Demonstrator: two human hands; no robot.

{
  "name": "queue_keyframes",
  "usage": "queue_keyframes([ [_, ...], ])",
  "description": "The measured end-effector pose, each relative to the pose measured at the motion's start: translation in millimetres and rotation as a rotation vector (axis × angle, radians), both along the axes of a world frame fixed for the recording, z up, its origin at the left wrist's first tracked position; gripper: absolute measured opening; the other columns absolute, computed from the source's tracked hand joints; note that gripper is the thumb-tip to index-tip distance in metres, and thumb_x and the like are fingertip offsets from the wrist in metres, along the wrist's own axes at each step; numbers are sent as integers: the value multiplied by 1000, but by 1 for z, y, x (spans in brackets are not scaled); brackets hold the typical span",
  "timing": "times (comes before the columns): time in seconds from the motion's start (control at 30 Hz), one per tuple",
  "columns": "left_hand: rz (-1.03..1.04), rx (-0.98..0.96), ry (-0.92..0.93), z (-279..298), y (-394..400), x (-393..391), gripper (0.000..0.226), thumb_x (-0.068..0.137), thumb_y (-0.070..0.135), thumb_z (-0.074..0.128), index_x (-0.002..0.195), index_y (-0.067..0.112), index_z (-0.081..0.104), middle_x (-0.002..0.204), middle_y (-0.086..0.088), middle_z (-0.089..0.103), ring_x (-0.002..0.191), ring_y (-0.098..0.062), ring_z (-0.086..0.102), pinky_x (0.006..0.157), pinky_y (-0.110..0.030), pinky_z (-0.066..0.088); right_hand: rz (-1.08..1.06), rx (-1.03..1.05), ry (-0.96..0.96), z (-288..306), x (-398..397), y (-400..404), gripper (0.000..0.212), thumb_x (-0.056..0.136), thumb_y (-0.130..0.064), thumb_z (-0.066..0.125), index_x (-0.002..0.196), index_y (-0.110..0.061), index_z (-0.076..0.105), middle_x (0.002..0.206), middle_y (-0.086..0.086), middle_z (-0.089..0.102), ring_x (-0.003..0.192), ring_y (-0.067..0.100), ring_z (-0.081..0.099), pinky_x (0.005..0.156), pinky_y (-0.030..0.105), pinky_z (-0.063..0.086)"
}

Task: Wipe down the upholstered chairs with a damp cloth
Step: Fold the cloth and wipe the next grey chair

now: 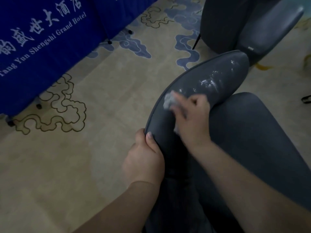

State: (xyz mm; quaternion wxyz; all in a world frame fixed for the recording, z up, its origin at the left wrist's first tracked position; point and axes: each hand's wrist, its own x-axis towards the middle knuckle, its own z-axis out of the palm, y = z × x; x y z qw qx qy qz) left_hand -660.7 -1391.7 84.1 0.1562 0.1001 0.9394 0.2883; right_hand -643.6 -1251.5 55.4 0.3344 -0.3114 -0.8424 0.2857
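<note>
A dark grey upholstered chair fills the lower right, and its curved backrest (207, 76) runs from the centre up to the right. White wet streaks (210, 81) lie along the backrest's inner face. My right hand (191, 116) holds a small crumpled grey-white cloth (169, 100) and presses it against the backrest; the hand is blurred. My left hand (144, 158) grips the backrest's near edge, thumb on the inner face. The chair's seat (252, 135) lies to the right of my right arm.
A second grey chair (262, 29) stands at the top right, close behind the first. A blue skirted table (42, 47) with white hotel lettering runs along the upper left. Beige carpet (109, 98) with blue and outlined cloud patterns covers the floor between them.
</note>
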Motion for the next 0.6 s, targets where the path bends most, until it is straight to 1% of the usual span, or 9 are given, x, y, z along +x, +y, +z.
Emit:
queue_keyframes([
  [0.03,-1,-1,-2,0,1,0,35,98,41,23,119,25,46,91,-14,65,85,-38,59,64,-36,37,-76,-32,-8,1,-16,22,36,85,-28,61,121,-28,66,96,0,36,91,28,48,89,41,46],
  [0.1,-1,-20,-10,1,1,0,33,99,40,24,119,25,46,89,-12,65,84,-37,59,63,-34,34,-152,-120,-34,1,-33,44,34,86,-27,64,120,-30,67,97,-2,36,95,29,48,89,45,47],
  [0.2,-4,-20,-7,2,1,0,34,98,39,24,118,24,47,91,-14,65,84,-38,59,63,-35,35,-5,-58,5,1,-10,7,35,89,-33,55,124,-34,62,95,-3,33,83,28,50,75,46,53],
  [0.27,1,-27,-9,2,1,0,34,98,41,23,118,25,46,93,-14,66,84,-37,60,63,-35,36,119,-66,8,1,19,-28,36,90,-35,53,125,-33,62,95,-1,37,81,24,50,79,42,51],
  [0.33,1,-32,-15,3,1,-1,37,97,42,21,118,27,46,93,-14,66,84,-37,60,64,-36,39,181,-34,-37,5,28,-33,37,88,-33,55,123,-30,64,94,1,40,85,23,49,84,38,47],
  [0.43,0,-28,-8,3,2,0,37,97,42,22,119,26,46,92,-15,65,84,-38,60,66,-38,42,139,93,-137,11,-8,11,32,86,-29,59,117,-30,68,94,0,37,88,30,48,82,36,40],
  [0.5,5,-31,-16,2,2,-1,33,98,41,23,119,26,45,92,-14,65,84,-38,59,64,-37,40,72,38,-237,21,-37,32,29,87,-28,61,115,-33,69,97,-1,34,95,31,44,87,39,40],
  [0.53,5,-38,-24,2,1,0,32,99,41,23,119,27,45,93,-15,65,85,-38,59,64,-36,38,65,9,-278,23,-43,31,28,88,-29,61,114,-33,69,97,0,35,96,31,43,87,42,41],
  [0.6,1,-48,-34,4,1,0,32,99,40,24,118,27,44,94,-16,65,86,-38,60,65,-37,38,148,98,-283,26,-35,8,26,87,-33,58,109,-33,71,96,4,39,91,31,44,81,42,44],
])
